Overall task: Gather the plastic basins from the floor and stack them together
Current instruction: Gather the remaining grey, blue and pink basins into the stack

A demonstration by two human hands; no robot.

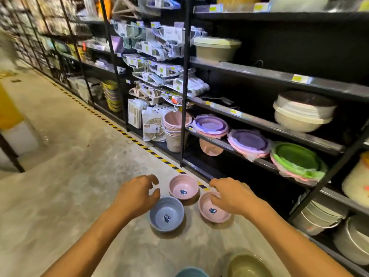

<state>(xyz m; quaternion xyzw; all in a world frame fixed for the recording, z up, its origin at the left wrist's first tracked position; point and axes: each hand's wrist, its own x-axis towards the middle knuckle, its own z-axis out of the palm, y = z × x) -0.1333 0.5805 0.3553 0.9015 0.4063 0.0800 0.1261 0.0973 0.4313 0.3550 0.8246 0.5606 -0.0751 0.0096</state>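
Three small plastic basins sit upright on the concrete floor: a blue basin (166, 214), a far pink basin (183, 187) and a near pink basin (212, 208). Each has a dark sticker inside. My left hand (137, 193) hovers just left of the blue and far pink basins, fingers curled and apart, holding nothing. My right hand (229, 193) reaches over the rim of the near pink basin; whether its fingers grip the rim is hidden. At the bottom edge lie an olive-green basin (246, 266) and part of a teal basin (191, 272).
Black metal shelving (185, 80) runs along the right, holding stacked basins, buckets (174, 126) and lidded bowls (299, 158). Yellow-black hazard tape (139, 144) marks the floor along the shelf base. Open concrete floor (69, 166) lies to the left.
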